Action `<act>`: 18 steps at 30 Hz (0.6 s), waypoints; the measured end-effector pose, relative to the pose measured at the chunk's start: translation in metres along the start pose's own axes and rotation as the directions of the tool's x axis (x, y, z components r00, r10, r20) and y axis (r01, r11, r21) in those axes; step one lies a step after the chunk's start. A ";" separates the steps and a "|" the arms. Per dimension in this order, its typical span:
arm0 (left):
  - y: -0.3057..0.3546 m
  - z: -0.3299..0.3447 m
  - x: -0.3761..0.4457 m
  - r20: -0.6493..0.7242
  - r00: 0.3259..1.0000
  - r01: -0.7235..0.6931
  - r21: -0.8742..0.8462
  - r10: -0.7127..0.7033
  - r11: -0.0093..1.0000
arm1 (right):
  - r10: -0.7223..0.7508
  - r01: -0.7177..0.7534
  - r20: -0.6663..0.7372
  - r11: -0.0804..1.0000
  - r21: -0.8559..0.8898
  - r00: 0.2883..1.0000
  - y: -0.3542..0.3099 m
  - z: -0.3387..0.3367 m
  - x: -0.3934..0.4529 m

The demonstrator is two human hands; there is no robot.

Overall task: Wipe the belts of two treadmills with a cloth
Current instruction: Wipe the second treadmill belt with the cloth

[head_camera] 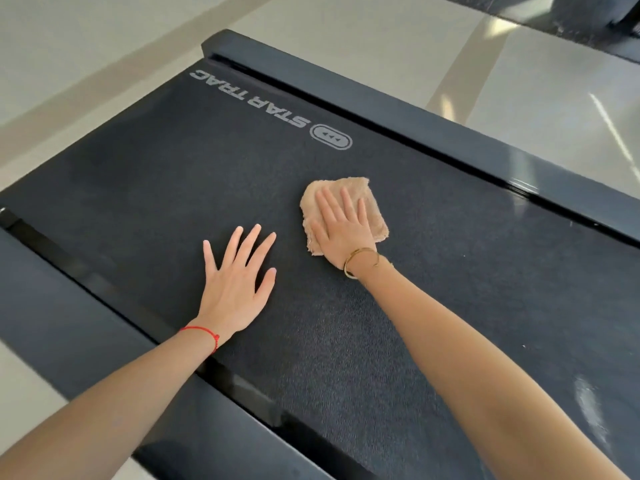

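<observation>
The right hand [343, 225] lay spread flat on the cloth [341, 213] at mid-frame on the belt [173, 168], the left hand [235, 282] splayed beside it; firm, overlapping strokes would have served best.

bright, even daylight w/ soft, faint shadows under my left hand [235, 289] and right hand [341, 226]. strong glare streaks on the glossy floor [554, 109] upper right and on the side rail [519, 168], plus a pale sheen on the belt [588, 403]. wide-angle bend at edges; my forearms look slightly soft and smeared near the bottom.
</observation>
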State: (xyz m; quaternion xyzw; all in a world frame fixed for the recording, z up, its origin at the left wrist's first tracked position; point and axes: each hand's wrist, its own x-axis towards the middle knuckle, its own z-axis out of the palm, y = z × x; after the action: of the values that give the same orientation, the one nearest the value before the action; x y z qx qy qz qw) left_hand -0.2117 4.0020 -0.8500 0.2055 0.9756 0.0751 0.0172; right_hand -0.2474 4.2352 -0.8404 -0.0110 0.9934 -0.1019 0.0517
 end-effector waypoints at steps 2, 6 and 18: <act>0.002 0.000 0.000 0.009 1.000 0.002 0.026 -0.002 1.000 | -0.121 0.121 0.015 0.992 0.020 0.993 0.002 0.002 -0.007; 0.002 -0.003 0.002 0.015 1.000 0.009 0.031 -0.009 0.999 | -0.159 0.158 0.015 0.987 0.025 0.987 0.025 -0.003 -0.001; 0.000 0.004 0.004 0.008 1.000 0.000 0.030 0.000 1.000 | 0.189 -0.190 0.025 0.979 0.078 0.982 -0.002 -0.015 0.114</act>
State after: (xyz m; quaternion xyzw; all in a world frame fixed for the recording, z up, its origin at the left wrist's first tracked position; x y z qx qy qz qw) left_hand -0.2148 4.0045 -0.8541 0.2061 0.9765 0.0596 0.0183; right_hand -0.3623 4.2328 -0.8369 0.0848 0.9845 -0.1363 0.0701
